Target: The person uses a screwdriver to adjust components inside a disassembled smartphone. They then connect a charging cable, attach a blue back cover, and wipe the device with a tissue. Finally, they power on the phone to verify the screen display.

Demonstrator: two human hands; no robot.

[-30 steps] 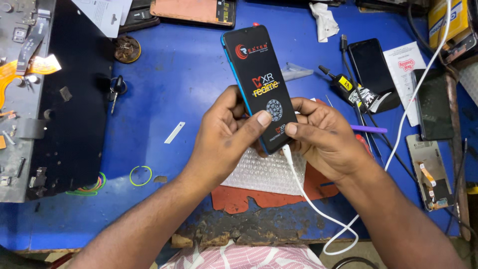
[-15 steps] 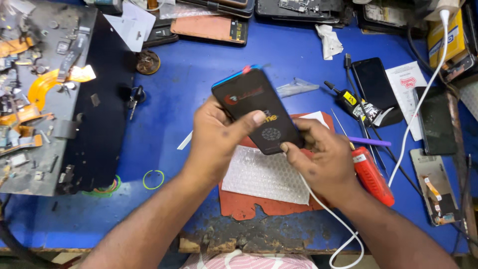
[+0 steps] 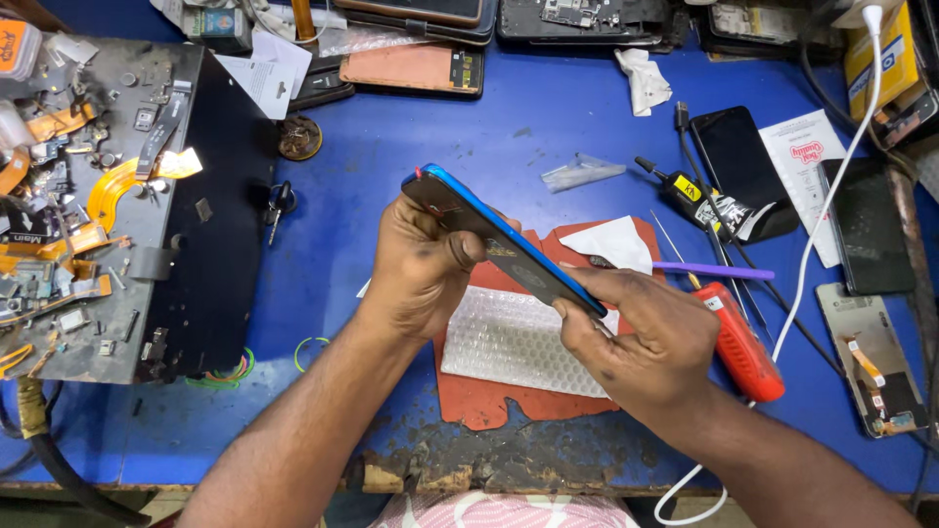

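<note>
In the head view, both forearms reach in from the bottom edge and meet over the middle of the blue table (image 3: pixel 440 147). The left hand (image 3: pixel 421 269) wraps around the upper end of a phone (image 3: pixel 504 240), its thumb pressed on the dark face and its fingers closed behind; the right hand (image 3: pixel 641 337) grips the lower end, fingers curled shut on the edge. The phone is held in the air, tilted so that mostly its blue rim shows, running from upper left down to lower right. Below it lie a bubble-wrap sheet (image 3: pixel 518 347) on a red mat (image 3: pixel 489 401). Just right of the right hand lies a red tool (image 3: pixel 743 342), with a purple stick (image 3: pixel 719 271) nearby. A white cable (image 3: pixel 831 196) runs down the right side. A grey tray (image 3: pixel 93 225) of parts sits far left.
</note>
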